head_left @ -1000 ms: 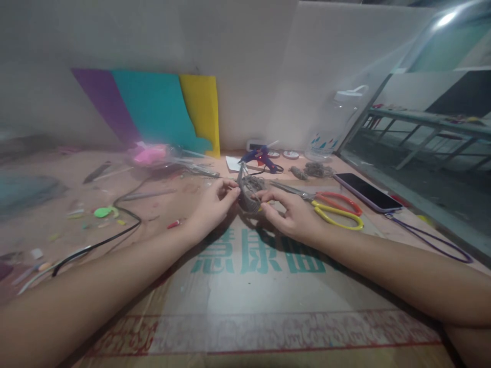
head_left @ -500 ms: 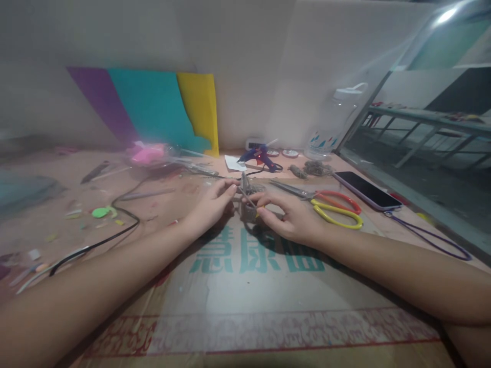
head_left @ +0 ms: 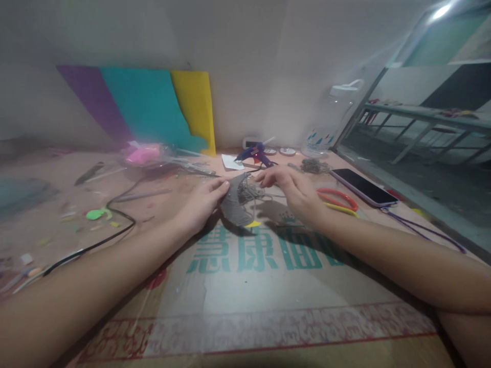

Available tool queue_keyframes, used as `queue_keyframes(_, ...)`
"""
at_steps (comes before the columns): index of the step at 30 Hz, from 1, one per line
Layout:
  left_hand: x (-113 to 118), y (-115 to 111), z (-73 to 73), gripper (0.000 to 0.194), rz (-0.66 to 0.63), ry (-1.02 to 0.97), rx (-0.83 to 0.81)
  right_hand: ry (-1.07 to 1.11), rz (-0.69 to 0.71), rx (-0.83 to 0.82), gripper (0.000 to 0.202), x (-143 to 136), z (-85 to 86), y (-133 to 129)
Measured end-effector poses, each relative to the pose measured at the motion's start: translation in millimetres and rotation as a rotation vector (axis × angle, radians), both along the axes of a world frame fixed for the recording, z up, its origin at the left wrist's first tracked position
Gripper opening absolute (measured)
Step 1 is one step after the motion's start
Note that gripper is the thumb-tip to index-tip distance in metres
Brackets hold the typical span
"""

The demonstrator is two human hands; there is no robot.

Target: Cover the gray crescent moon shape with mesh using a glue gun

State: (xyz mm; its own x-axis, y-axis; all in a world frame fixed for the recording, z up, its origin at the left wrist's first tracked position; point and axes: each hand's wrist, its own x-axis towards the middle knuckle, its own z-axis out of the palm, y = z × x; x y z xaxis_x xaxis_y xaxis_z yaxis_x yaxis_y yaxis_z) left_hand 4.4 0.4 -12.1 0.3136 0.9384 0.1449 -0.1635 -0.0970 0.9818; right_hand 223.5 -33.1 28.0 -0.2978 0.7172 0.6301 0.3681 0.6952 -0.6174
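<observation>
My left hand (head_left: 209, 202) pinches the edge of a grey crescent-shaped piece (head_left: 235, 202), its surface wound with fine cord. The crescent is tilted over the table, its curved back towards the left and its hollow facing right. A loose tangle of grey twine (head_left: 251, 191) sits in and beside the hollow. My right hand (head_left: 289, 189) is raised just to the right, fingers bent and closed on a strand of the twine; the grip itself is partly hidden. Under the crescent's lower tip shows a small yellow piece (head_left: 253, 224).
Scissors (head_left: 339, 199) with red and yellow handles lie beneath my right wrist, beside a phone (head_left: 364, 186). Behind are a blue glue gun (head_left: 253, 153), twine bundles (head_left: 315, 166) and a clear bottle (head_left: 326, 122). A black cable (head_left: 128, 222) and scraps lie left.
The crescent has turned so its broad face shows. My right hand has lifted away from it, up and to the right. My left hand keeps its hold.
</observation>
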Motion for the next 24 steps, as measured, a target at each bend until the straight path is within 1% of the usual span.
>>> queue_keyframes(1, 0, 0, -0.5, 0.036, -0.011, 0.017, -0.013, 0.022, -0.048, -0.046, 0.021, 2, 0.6, 6)
queue_keyframes(2, 0, -1, -0.9, 0.038, -0.023, 0.041, -0.027, 0.033, -0.056, -0.107, 0.014, 4, 0.2, 12)
queue_keyframes(3, 0, -2, -1.2, 0.04, -0.035, 0.068, -0.037, 0.05, -0.02, -0.177, 0.02, 4, -1.4, 16)
queue_keyframes(5, 0, -4, -1.4, 0.042, -0.061, 0.114, -0.032, 0.095, 0.133, -0.321, 0.046, 3, -7.9, 21)
queue_keyframes(6, 0, -5, -1.4, 0.041, -0.069, 0.126, -0.017, 0.108, 0.211, -0.398, 0.056, 1, -12.2, 21)
queue_keyframes(7, 0, -5, -1.4, 0.04, -0.075, 0.131, 0.001, 0.108, 0.267, -0.47, 0.064, -1, -16.4, 21)
queue_keyframes(8, 0, -6, -1.3, 0.039, -0.076, 0.132, 0.017, 0.1, 0.29, -0.531, 0.067, -3, -20.1, 20)
queue_keyframes(9, 0, -6, -1.1, 0.038, -0.071, 0.13, 0.027, 0.084, 0.284, -0.574, 0.066, -5, -22.7, 20)
queue_keyframes(11, 0, -6, -0.2, 0.037, -0.046, 0.133, 0.035, 0.034, 0.19, -0.586, 0.056, -5, -22.2, 21)
queue_keyframes(12, 0, -7, 0.5, 0.036, -0.025, 0.138, 0.035, -0.012, 0.122, -0.56, 0.048, -3, -18.4, 22)
queue_keyframes(14, 1, -7, 1.6, 0.035, 0.033, 0.142, 0.038, -0.181, -0.018, -0.474, 0.036, 5, -3.1, 25)
queue_keyframes(16, 2, -6, 1.8, 0.033, 0.082, 0.124, 0.057, -0.448, -0.138, -0.321, 0.031, 17, 20.3, 24)
queue_keyframes(18, 2, -4, 0.5, 0.029, 0.12, 0.092, 0.093, -0.647, -0.382, -0.103, 0.03, 33, 46.2, 18)
queue_keyframes(19, 2, -3, -0.6, 0.028, 0.134, 0.08, 0.109, -0.757, -0.472, -0.068, 0.029, 41, 58.3, 13)
queue_keyframes(20, 2, -2, -1.7, 0.028, 0.143, 0.073, 0.117, -0.888, -0.502, -0.064, 0.03, 48, 68.8, 9)
queue_keyframes(22, 2, -1, -3.5, 0.028, 0.148, 0.067, 0.123, -1.086, -0.556, -0.082, 0.022, 59, 83.9, -1)
queue_keyframes(23, 2, -1, -3.8, 0.028, 0.141, 0.071, 0.128, -1.146, -0.535, -0.104, 0.017, 62, 87.9, -5)
queue_keyframes(24, 2, -1, -3.7, 0.029, 0.131, 0.077, 0.138, -1.159, -0.494, -0.119, 0.012, 62, 89.4, -8)
